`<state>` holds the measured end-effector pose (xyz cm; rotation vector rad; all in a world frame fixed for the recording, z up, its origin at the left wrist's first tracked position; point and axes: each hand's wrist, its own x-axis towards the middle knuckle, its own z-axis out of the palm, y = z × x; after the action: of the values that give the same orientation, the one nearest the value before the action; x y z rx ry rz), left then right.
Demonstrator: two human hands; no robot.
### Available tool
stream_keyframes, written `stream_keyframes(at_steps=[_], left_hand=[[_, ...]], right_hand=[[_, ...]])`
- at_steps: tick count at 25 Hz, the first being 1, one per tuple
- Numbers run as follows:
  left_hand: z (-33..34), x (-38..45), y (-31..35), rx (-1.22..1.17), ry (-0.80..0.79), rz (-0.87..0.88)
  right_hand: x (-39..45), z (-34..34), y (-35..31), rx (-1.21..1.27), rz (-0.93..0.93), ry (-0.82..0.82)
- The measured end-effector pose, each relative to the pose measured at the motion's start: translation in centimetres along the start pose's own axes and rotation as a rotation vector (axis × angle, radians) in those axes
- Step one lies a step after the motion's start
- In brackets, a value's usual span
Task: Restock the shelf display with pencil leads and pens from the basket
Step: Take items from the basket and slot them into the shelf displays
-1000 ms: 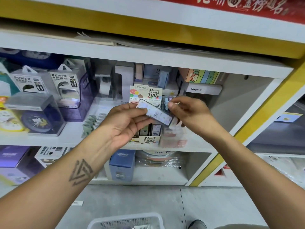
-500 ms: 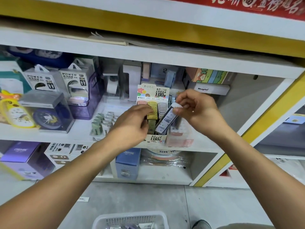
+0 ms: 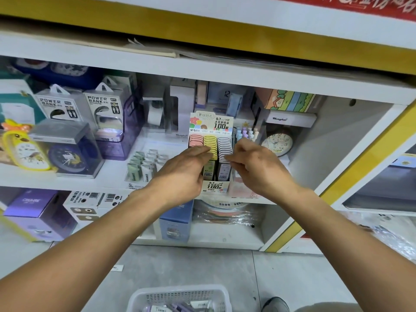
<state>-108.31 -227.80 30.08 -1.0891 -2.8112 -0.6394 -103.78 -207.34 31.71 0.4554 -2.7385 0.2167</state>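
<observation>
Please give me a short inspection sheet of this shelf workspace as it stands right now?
Surface: white shelf, stocked.
Job's things: lead display box holds pink, yellow and white rows; basket on floor, not empty.
Clutter: power bank packs, boxed clock, round clock.
Grip: left hand rests on rows, fingers straight; right hand pinches the front white case.
Cables: nothing seen.
Surroundings: grey floor, yellow trim.

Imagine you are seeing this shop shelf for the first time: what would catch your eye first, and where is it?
Both hands meet at mid-shelf over the pencil lead display box, with its pink, yellow and white rows of cases. The left hand lies flat against the pink and yellow rows, while the right hand has its fingertips at the front of the white row. At the bottom edge, on the floor, sits the white basket.
</observation>
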Motion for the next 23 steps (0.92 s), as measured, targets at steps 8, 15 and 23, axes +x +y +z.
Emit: stream_keyframes(at_steps=[8, 15, 23], left_hand=[[-0.9, -2.9, -1.8, -0.027, 0.152, 0.008], [3.3, -12.9, -10.8, 0.163, -0.417, -0.334], [14.0, -22.8, -21.1, 0.158, -0.606, -0.564]], right_hand=[[0.6, -0.1, -5.1, 0.222, 0.046, 0.114], [-1.0, 11.6, -15.0, 0.272, 0.034, -0.487], [-8.9, 27.3, -19.6, 0.405, 0.265, -0.820]])
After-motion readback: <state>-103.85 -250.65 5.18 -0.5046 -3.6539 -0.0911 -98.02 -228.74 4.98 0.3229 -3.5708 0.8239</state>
